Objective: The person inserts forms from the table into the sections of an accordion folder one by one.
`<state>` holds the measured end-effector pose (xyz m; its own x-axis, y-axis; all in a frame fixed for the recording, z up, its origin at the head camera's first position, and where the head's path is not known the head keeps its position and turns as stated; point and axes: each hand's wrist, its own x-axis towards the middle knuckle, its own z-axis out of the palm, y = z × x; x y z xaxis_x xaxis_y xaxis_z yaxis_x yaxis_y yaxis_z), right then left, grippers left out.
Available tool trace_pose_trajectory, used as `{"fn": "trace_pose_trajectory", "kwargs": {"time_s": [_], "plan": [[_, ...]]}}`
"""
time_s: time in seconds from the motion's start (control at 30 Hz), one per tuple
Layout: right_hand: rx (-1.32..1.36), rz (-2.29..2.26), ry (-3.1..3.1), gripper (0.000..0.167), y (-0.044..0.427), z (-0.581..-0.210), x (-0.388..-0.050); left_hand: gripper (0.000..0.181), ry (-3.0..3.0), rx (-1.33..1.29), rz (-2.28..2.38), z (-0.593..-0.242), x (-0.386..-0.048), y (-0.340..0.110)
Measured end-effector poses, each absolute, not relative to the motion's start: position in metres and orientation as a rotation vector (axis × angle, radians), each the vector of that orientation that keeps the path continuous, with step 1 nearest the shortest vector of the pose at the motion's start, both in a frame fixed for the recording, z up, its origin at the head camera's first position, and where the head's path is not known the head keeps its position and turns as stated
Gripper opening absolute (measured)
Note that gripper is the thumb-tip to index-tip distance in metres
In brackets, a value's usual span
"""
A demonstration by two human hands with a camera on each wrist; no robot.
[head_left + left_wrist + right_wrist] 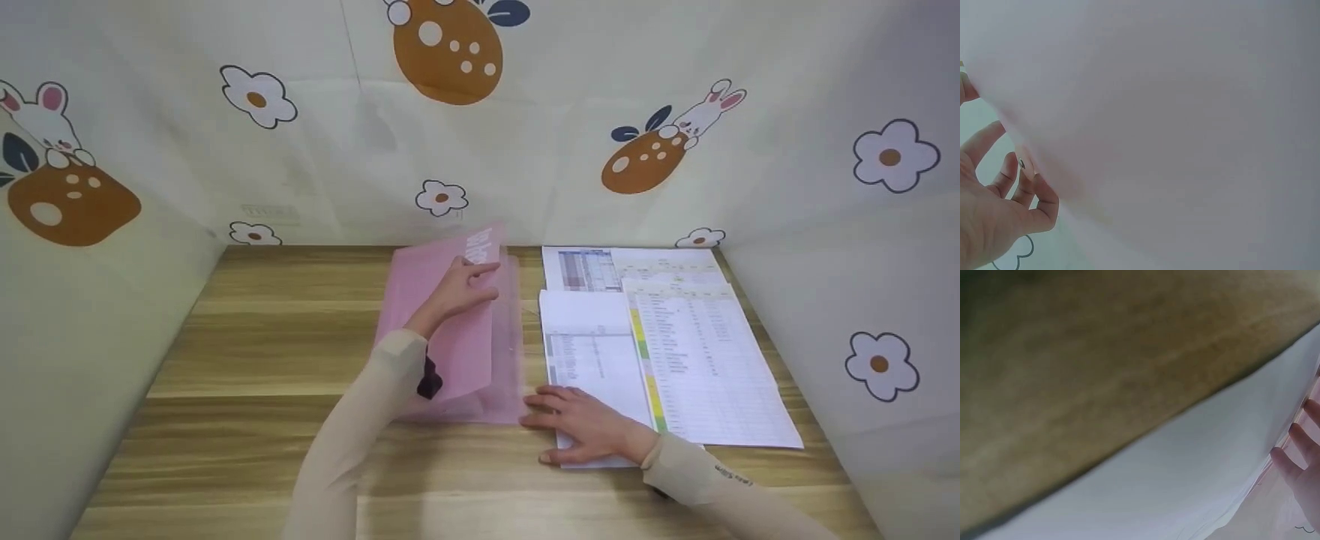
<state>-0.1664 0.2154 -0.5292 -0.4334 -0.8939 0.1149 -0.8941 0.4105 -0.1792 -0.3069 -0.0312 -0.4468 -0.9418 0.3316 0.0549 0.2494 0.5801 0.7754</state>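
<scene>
A pink translucent document folder [405, 300] lies on the table, its upper layer lifted along the right side. My left hand [454, 291] reaches across it and pinches that raised edge. The left wrist view shows curled fingers [1044, 205] at the edge of the pale pink sheet [1174, 135], beside a small round snap [1022, 163]. My right hand [589, 427] rests with spread fingers on the lower part of a printed sheet [592, 322], its fingertips at the folder's right edge. In the right wrist view only part of the right hand [1306, 478] appears.
More printed sheets [712, 367] with yellow and green cells lie to the right, overlapping others [581, 270] at the back. The wood-grain table [247, 360] extends left of the folder. A patterned cloth [525, 150] encloses the back and sides.
</scene>
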Motion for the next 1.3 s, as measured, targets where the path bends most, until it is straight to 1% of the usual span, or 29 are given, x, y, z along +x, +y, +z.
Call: {"fn": "trace_pose_trajectory", "kwargs": {"time_s": [0.47, 1.1, 1.3], "plan": [[1.657, 0.322, -2.615, 0.055, 0.216, -0.530, -0.166, 0.047, 2.621, 0.450, 1.378, -0.435, -0.308, -0.046], [1.647, 0.301, -2.643, 0.055, 0.215, -0.530, -0.166, 0.048, 2.608, 0.454, 1.441, -0.440, -0.308, -0.044], [1.653, 0.329, -2.626, 0.055, 0.215, -0.529, -0.166, 0.051, 2.625, 0.516, 1.471, -0.443, -0.308, -0.043]]}}
